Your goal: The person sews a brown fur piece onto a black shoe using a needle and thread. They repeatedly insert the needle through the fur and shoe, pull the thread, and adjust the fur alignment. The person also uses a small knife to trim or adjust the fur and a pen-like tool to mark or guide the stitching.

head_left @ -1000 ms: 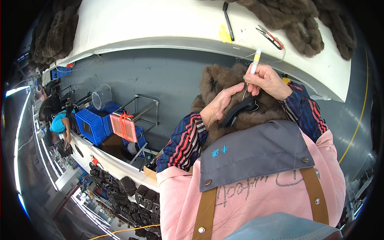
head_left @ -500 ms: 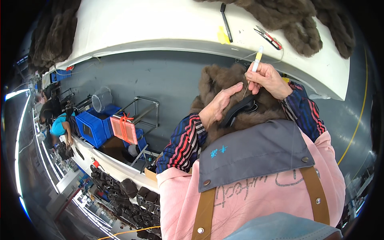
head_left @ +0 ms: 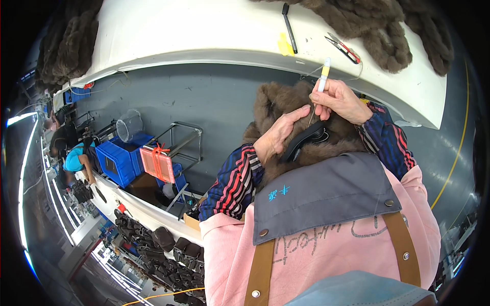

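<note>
Brown fur piece (head_left: 275, 104) sits bunched in the person's lap just below the white table's (head_left: 168, 35) near edge, and the left hand (head_left: 278, 133) presses flat on it, fingers together, beside a black sole-like part (head_left: 305, 142). To the right, the right hand (head_left: 341, 99) pinches a white-handled tool (head_left: 322, 76), tip down into the fur. Farther right on the table lie small snips (head_left: 343, 47).
</note>
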Demonstrator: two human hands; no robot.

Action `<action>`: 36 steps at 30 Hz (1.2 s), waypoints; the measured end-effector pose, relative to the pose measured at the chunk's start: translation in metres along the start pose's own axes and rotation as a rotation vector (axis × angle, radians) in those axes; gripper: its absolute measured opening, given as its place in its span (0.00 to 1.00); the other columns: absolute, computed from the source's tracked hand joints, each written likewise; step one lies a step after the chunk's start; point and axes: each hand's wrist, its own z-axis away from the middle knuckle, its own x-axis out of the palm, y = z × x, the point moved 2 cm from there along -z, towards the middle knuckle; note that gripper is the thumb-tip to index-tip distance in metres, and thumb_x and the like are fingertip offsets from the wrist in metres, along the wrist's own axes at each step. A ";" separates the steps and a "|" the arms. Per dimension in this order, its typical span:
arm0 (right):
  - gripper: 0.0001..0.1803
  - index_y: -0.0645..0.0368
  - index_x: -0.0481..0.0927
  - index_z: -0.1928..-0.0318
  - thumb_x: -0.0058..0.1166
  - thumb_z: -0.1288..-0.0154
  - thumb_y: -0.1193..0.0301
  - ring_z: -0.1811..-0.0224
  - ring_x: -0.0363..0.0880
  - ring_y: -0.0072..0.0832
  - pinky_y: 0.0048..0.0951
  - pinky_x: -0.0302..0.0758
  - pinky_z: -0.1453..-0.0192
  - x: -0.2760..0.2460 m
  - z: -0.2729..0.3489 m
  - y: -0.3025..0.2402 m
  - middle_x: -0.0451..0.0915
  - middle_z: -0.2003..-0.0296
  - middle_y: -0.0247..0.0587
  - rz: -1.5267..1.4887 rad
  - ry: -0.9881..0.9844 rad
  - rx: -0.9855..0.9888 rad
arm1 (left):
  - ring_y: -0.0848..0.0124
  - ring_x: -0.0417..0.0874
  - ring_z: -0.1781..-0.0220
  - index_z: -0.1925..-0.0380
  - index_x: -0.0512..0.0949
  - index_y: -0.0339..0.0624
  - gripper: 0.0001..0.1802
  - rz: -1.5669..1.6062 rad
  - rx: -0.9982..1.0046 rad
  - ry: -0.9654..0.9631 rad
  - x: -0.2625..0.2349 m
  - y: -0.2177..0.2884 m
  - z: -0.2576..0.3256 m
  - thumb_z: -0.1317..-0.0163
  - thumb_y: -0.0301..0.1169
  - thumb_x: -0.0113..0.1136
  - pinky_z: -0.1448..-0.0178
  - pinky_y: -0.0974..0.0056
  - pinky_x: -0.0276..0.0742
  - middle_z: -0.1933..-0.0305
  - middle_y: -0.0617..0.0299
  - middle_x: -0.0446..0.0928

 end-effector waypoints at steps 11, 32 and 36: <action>0.08 0.58 0.70 0.70 0.48 0.39 0.66 0.81 0.70 0.12 0.12 0.67 0.79 0.007 0.000 -0.001 0.72 0.81 0.28 0.108 -0.115 -0.015 | 0.78 0.65 0.48 0.57 0.73 0.44 0.21 -0.111 0.291 -0.172 -0.006 -0.019 -0.016 0.43 0.47 0.46 0.43 0.69 0.56 0.52 0.65 0.69; 0.15 0.57 0.67 0.66 0.36 0.34 0.59 0.86 0.72 0.17 0.15 0.71 0.82 -0.005 0.004 0.010 0.75 0.79 0.38 -0.430 0.177 -0.091 | 0.85 0.58 0.85 0.89 0.62 0.47 0.23 -0.206 0.092 0.100 -0.018 -0.018 -0.010 0.57 0.42 0.69 0.85 0.78 0.52 0.85 0.71 0.62; 0.14 0.56 0.65 0.63 0.37 0.34 0.59 0.86 0.73 0.17 0.15 0.71 0.82 -0.003 0.006 0.011 0.75 0.78 0.39 -0.437 0.186 -0.108 | 0.83 0.71 0.77 0.83 0.73 0.37 0.15 0.017 0.147 0.098 -0.013 -0.024 -0.017 0.51 0.37 0.63 0.77 0.78 0.64 0.78 0.65 0.73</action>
